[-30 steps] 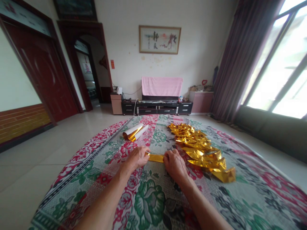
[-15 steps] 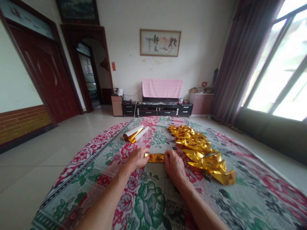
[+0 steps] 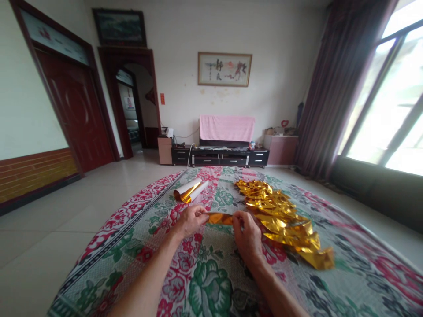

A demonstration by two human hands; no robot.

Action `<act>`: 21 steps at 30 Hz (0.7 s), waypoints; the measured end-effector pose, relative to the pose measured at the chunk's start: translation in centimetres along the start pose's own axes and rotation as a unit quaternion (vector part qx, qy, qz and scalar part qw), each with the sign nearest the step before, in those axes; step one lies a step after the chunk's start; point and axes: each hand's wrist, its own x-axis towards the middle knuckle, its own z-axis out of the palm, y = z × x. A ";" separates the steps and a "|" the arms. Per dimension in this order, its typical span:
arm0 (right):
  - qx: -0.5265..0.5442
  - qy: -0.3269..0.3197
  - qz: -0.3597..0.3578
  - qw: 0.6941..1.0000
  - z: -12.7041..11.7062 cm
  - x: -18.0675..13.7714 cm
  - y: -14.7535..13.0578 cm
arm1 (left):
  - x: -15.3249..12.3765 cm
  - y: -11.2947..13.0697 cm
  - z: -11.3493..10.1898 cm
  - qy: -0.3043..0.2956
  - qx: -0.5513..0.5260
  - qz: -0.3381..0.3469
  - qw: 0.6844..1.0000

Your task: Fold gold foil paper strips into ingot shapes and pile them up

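The gold foil strip [image 3: 220, 218] is held by both ends, just above the floral cloth [image 3: 205, 286] at the middle of the table. Its left end is pinched between the thumb and fingertips of the left hand [image 3: 190, 220], a narrow grip closed on the foil. Its right end is covered by the right hand [image 3: 247, 235], whose grip is closed on the foil too, knuckles up. The strip is stretched level between the two hands; whether it touches the cloth cannot be told. Just beside the right hand, a pile of folded gold pieces [image 3: 280, 215] is spread from the far edge down towards the right edge. A foil roll [image 3: 191, 191] is seen lying towards the far left edge, well apart from the pile.
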 end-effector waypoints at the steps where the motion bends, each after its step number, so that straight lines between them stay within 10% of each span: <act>1: 0.009 0.003 0.001 1.000 0.0 0.0 0.0 | 0.0 0.0 0.0 -0.005 -0.046 -0.016 0.999; 8: 0.046 0.000 0.001 0.999 0.0 -0.2 0.1 | 0.0 0.5 0.2 0.010 -0.307 -0.055 0.950; 21: 0.077 -0.010 0.029 0.997 0.1 -0.2 0.1 | -0.1 0.8 0.0 -0.002 -0.292 -0.031 0.956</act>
